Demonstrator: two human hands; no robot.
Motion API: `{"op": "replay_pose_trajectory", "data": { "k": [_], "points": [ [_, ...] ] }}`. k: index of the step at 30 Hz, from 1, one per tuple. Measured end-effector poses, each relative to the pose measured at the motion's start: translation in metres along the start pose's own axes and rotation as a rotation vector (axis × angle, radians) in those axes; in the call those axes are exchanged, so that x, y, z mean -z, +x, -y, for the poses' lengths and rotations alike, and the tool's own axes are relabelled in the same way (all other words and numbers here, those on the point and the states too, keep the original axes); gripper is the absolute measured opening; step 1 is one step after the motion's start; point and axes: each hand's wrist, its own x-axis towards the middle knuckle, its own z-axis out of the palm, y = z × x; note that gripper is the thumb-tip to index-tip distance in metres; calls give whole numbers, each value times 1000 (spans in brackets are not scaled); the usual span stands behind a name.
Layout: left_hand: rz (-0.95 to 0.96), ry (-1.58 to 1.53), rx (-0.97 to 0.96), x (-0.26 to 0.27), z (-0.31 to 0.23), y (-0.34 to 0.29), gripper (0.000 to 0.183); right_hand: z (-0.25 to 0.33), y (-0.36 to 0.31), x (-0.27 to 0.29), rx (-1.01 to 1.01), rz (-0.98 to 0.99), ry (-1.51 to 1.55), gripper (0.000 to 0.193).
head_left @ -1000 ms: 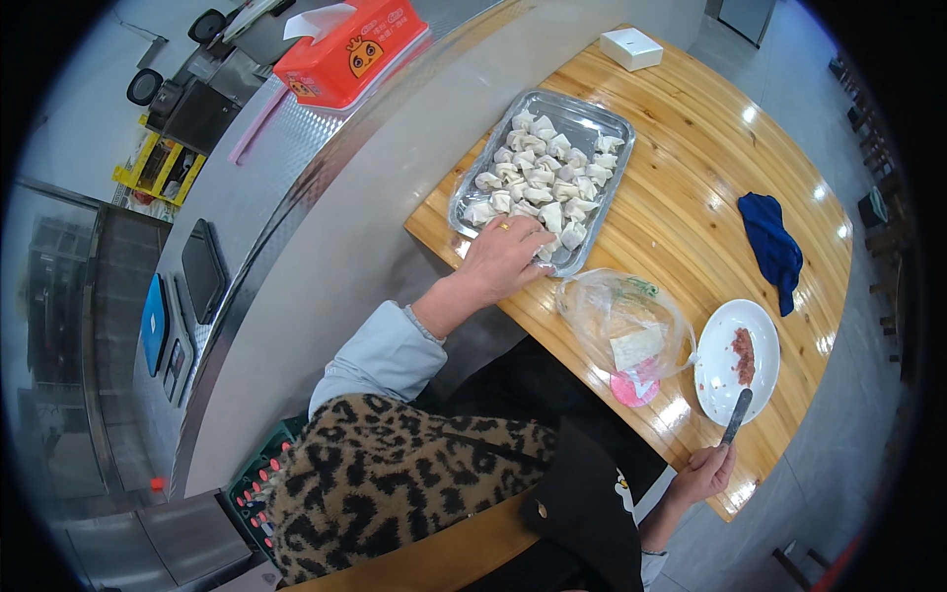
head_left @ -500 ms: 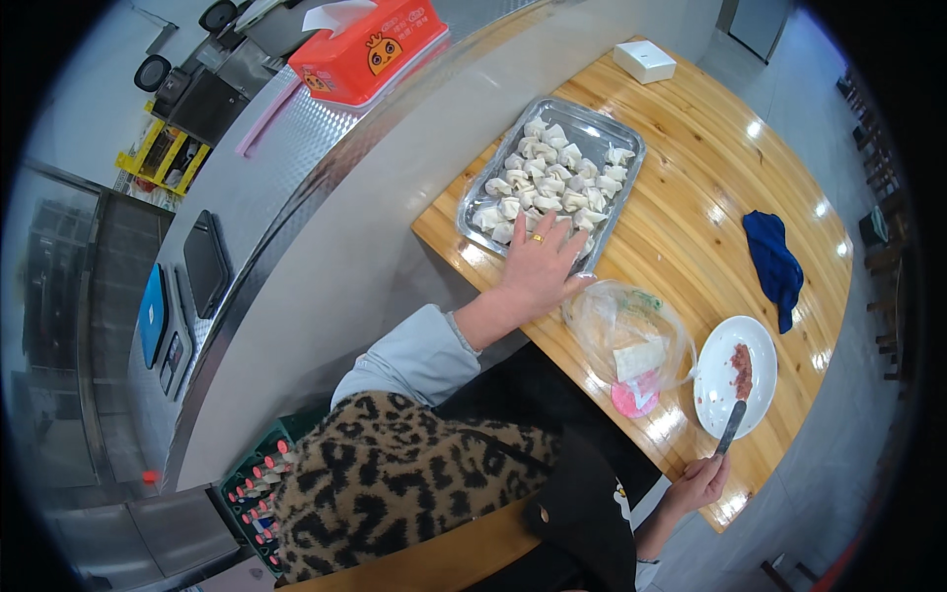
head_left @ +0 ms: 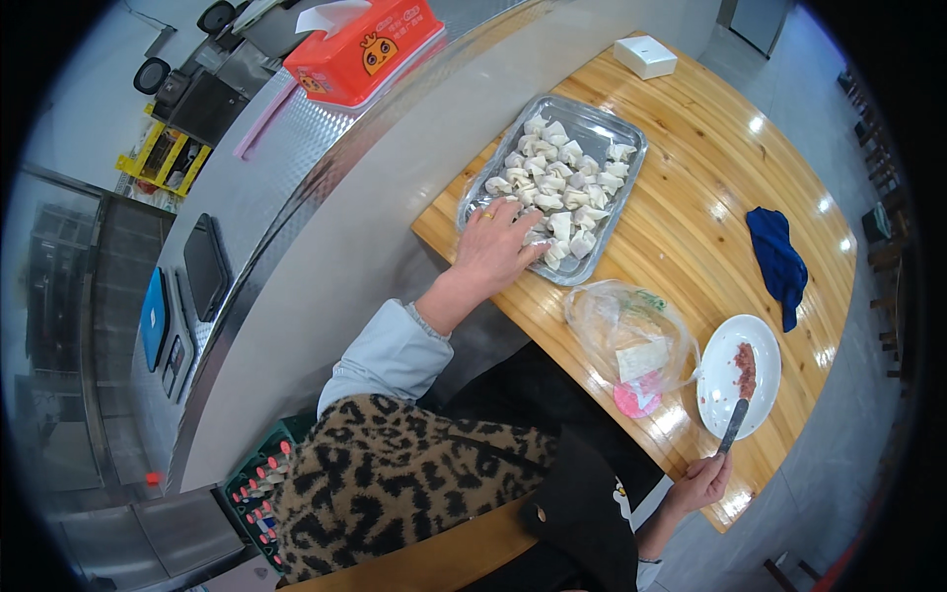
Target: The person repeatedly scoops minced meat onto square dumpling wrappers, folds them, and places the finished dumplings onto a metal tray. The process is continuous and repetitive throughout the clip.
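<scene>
Several folded white wontons (head_left: 560, 181) lie in a shallow metal tray (head_left: 631, 148) on the wooden table. My left hand (head_left: 493, 247) is over the tray's near-left corner, its fingers spread and touching the wontons there; what lies under the palm is hidden. In my right hand (head_left: 702, 483), at the table's near edge, is a flat metal spreader (head_left: 733, 427). The spreader's tip rests in a white oval bowl (head_left: 718, 395), against a strip of pink minced meat (head_left: 745, 370).
Between tray and bowl lies a clear plastic bag (head_left: 621, 316) with white wrappers (head_left: 643, 359), beside a pink round piece (head_left: 636, 397). A dark blue cloth (head_left: 775, 261) and a white box (head_left: 645, 57) sit farther off. A red tissue box (head_left: 370, 54) stands on the metal counter (head_left: 252, 168).
My left hand has moved left and slightly down across the tray, uncovering wontons at its near end. My right hand and the spreader have hardly moved.
</scene>
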Motion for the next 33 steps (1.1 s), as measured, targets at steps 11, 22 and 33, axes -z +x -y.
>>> {"op": "replay_pose_trajectory", "data": {
  "k": [11, 22, 33],
  "points": [
    [-31, 23, -76, -1, 5, 20, 47, -2, -1, 1, 3, 3, -4, 25],
    [-34, 127, -32, 7, 14, 35, 49, 0, -1, 1, 18, 29, -11, 28],
    [-70, 153, -58, 11, 5, 35, 45, 4, -1, -1, 31, 38, -62, 27]
  ]
}}
